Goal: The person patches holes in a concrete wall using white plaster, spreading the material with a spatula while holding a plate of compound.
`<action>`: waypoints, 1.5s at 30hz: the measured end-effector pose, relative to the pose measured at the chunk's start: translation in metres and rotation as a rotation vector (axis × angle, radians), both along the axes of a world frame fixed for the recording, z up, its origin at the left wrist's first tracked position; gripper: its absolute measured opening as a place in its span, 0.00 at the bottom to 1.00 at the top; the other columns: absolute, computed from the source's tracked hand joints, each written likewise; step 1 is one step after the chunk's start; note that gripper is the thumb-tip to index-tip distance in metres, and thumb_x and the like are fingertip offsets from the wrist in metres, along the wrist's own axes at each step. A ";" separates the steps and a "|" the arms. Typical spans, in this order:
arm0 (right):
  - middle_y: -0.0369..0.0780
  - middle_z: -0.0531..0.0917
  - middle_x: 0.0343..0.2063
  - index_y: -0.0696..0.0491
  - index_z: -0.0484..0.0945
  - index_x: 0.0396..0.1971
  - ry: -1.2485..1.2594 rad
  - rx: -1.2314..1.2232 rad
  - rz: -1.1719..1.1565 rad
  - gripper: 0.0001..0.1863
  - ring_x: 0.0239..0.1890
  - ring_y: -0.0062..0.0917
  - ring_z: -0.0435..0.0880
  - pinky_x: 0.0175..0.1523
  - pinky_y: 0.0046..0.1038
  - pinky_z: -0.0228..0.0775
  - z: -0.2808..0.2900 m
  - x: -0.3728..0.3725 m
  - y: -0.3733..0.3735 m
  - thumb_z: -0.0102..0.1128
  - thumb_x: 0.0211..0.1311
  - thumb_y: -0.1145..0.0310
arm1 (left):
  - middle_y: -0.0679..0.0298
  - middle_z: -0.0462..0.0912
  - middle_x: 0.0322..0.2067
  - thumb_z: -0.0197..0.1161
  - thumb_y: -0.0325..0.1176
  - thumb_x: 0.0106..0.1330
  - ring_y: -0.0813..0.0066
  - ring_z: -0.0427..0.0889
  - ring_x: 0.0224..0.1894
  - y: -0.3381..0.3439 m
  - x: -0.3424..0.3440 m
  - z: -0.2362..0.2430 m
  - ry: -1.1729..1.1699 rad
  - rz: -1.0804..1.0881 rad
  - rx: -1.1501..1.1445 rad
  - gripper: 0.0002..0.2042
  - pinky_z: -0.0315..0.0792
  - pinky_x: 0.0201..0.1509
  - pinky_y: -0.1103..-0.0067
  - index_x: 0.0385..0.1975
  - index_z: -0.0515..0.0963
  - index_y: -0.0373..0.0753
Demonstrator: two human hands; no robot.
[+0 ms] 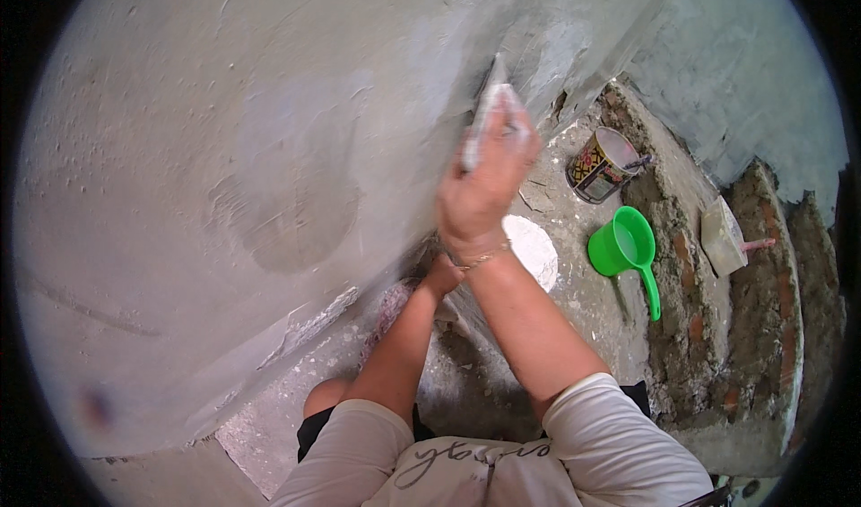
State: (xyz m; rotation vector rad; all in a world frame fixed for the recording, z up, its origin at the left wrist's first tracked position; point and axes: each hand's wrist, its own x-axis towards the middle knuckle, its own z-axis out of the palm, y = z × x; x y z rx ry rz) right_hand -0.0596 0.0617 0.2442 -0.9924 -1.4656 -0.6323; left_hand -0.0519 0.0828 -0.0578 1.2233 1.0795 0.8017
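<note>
My right hand (484,180), blurred, is closed on a pale plastering trowel (493,104) held against the grey wall (296,121), which has uneven plaster patches. Lower down and partly behind my right wrist, my left hand (441,276) has curled fingers; what they grip is too hidden to name. Just right of my hands a round white mass (531,252), perhaps plaster, sits low by the floor, partly covered by my right arm. A pinkish speckled cloth or bundle (392,310) lies beside my left forearm at the wall's foot.
A patterned tub (592,180) with a tool handle stands on the speckled floor (610,328), and a green dipper (610,242) is nearer me. Rough brick steps (753,328) rise at the right, bearing a pale block-shaped tool (719,234) with a pink handle. A greenish wall (735,86) lies beyond.
</note>
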 end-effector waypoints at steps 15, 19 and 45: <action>0.49 0.76 0.46 0.61 0.73 0.53 -0.048 -0.085 0.183 0.27 0.48 0.42 0.73 0.56 0.36 0.62 0.017 0.056 -0.026 0.52 0.48 0.83 | 0.39 0.58 0.63 0.74 0.61 0.37 0.54 0.57 0.68 -0.020 -0.014 0.064 0.138 -0.085 -0.203 0.63 0.55 0.69 0.74 0.61 0.49 0.15; 0.49 0.77 0.48 0.59 0.75 0.52 -0.313 0.124 0.181 0.23 0.48 0.39 0.74 0.56 0.34 0.64 0.055 0.053 -0.009 0.52 0.53 0.85 | 0.40 0.58 0.63 0.75 0.63 0.34 0.54 0.58 0.67 -0.010 -0.016 0.035 0.204 -0.032 -0.174 0.65 0.56 0.69 0.73 0.61 0.49 0.16; 0.50 0.71 0.53 0.58 0.68 0.58 -0.236 -0.506 -0.052 0.35 0.55 0.44 0.69 0.62 0.36 0.60 -0.026 0.086 -0.012 0.49 0.42 0.89 | 0.35 0.45 0.66 0.74 0.65 0.33 0.51 0.49 0.70 0.001 -0.012 -0.001 0.102 -0.022 -0.132 0.67 0.49 0.71 0.73 0.61 0.47 0.15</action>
